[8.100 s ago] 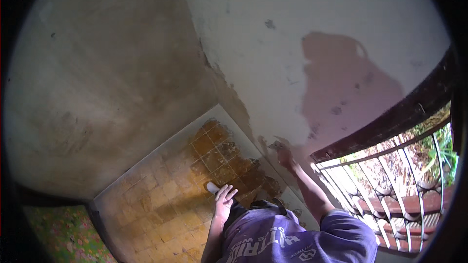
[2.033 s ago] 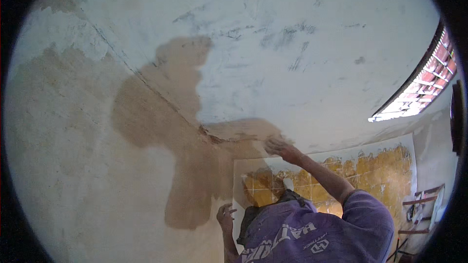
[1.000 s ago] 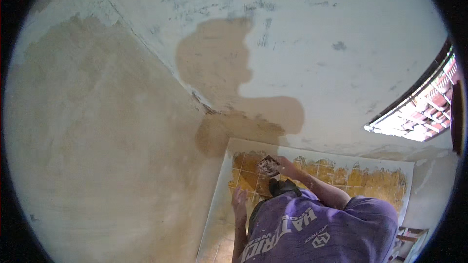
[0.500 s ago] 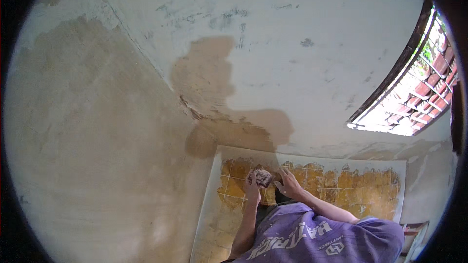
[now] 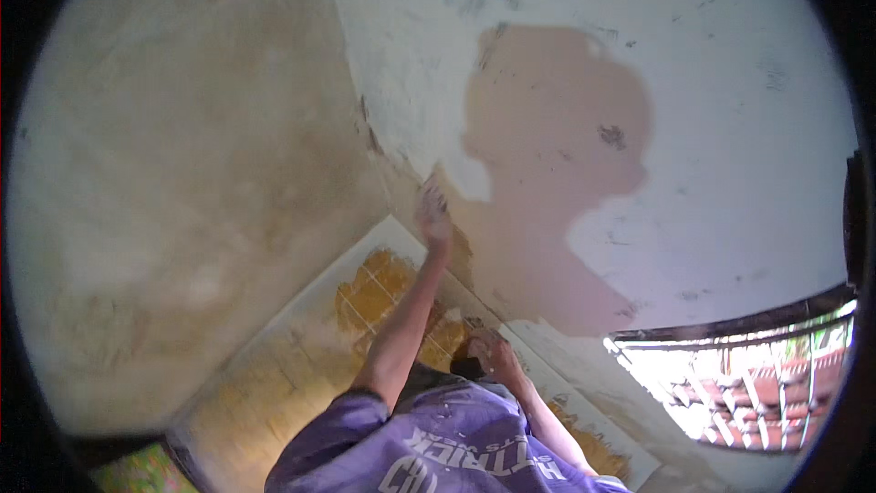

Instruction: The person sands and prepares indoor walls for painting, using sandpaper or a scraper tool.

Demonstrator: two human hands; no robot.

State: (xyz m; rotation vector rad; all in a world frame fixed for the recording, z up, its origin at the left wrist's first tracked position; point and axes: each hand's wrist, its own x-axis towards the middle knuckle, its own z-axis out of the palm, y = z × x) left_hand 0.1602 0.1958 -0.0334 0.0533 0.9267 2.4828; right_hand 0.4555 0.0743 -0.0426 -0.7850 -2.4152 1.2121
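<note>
My left hand is raised at the far end of my outstretched arm, beside the corner where the beige wall meets the white wall. Its fingers point up and look stretched out, with pale smears on them; whether they touch the wall I cannot tell. Close in front of my body, my right hand is bent with its fingers curled. Something may be in it, but its shape is too blurred to make out. The pale, crumbly lump from earlier is not clearly visible.
Below my hands lies a yellow-brown surface with a grid pattern and a pale border. A barred window opens at the lower right. My shadow falls on the white wall. A colourful patterned thing shows at the lower left.
My view has swung round, with the wall corner and window shifted. My left hand, earlier at the lump close to my body, has reached up to the corner. My right hand has curled.
</note>
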